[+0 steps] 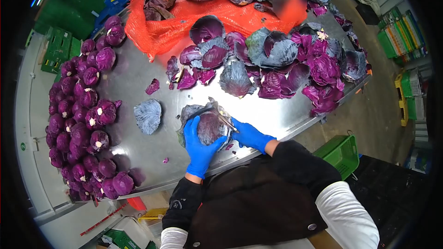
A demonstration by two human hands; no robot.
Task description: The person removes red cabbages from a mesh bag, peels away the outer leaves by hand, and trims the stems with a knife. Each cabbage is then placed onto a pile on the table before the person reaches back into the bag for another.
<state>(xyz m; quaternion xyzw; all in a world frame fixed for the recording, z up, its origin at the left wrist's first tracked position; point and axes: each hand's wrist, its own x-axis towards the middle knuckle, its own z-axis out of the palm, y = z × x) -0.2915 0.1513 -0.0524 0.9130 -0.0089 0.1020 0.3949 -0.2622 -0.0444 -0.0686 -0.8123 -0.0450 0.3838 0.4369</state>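
A red cabbage (209, 127) with loose grey-purple outer leaves sits near the front edge of the steel table. My left hand (201, 150), in a blue glove, holds it from the near left side, thumb and fingers spread around it. On the cabbage's right side, my gloved right hand (249, 135) is closed around a small knife (228, 122). The narrow blade lies against the outer leaves; its handle is hidden in my fingers. A detached leaf (148, 116) lies left of the cabbage, and small purple scraps are scattered close to my hands.
Trimmed red cabbages (79, 133) are piled along the table's left side. Stripped leaves (277, 64) are heaped at the back and right. Behind them lies an orange net sack (154, 34) with more cabbages. A green crate (339, 157) stands beyond the table's front right edge.
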